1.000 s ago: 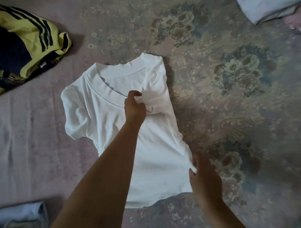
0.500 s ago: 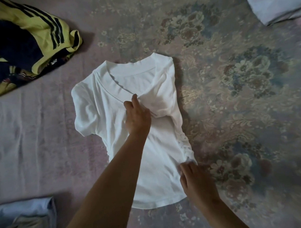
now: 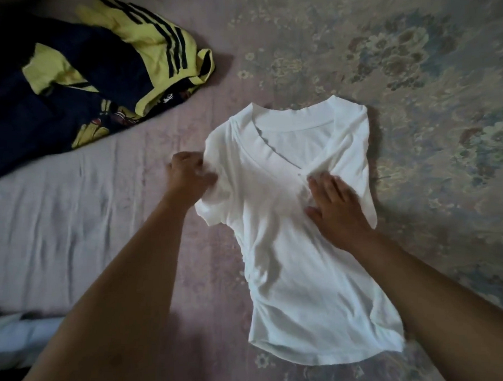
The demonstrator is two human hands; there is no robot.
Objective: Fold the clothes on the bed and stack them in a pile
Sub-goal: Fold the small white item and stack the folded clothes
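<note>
The left hand (image 3: 191, 175) pinches the sleeve at the near-left shoulder of the white top (image 3: 289, 231), fingers curled into the cloth, while the right hand (image 3: 335, 207) lies flat and spread on the chest, over the side already folded in. The top lies face up mid-bed (image 3: 74, 219), the yellow and navy clothes (image 3: 84, 82) well apart at upper left. If the flat hand slips as the sleeve comes across, the thin cloth could drag and bunch, undoing that fold.
</note>
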